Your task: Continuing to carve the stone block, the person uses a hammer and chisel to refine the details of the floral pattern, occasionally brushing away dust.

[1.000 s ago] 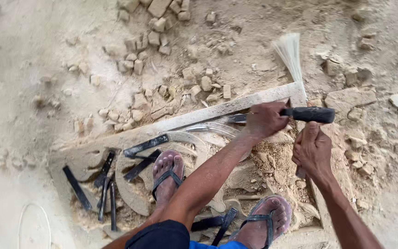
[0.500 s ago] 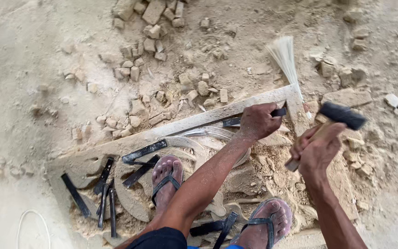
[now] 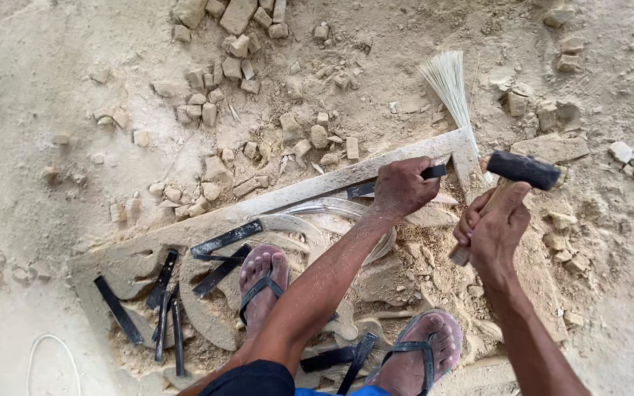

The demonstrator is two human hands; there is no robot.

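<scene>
My left hand [image 3: 401, 188] grips a flat black chisel [image 3: 434, 172] laid against the upper edge of a pale carved stone slab [image 3: 310, 189] lying on the ground. My right hand [image 3: 494, 229] holds a mallet by its wooden handle, its black head [image 3: 524, 169] raised just right of the chisel's end. Both my feet in sandals, left [image 3: 260, 282] and right [image 3: 422, 353], rest on the slab's carved surface, amid sand-coloured dust and chips.
Several loose black chisels [image 3: 164, 301] lie on the slab's left part, another [image 3: 227, 239] near my left foot. A pale straw brush [image 3: 450, 86] lies beyond the slab's top corner. Stone rubble [image 3: 221, 88] is scattered over the dusty ground.
The mallet rose from lying level against the chisel's end to a lifted position, then came down closer to the chisel. My left hand stayed on the chisel.
</scene>
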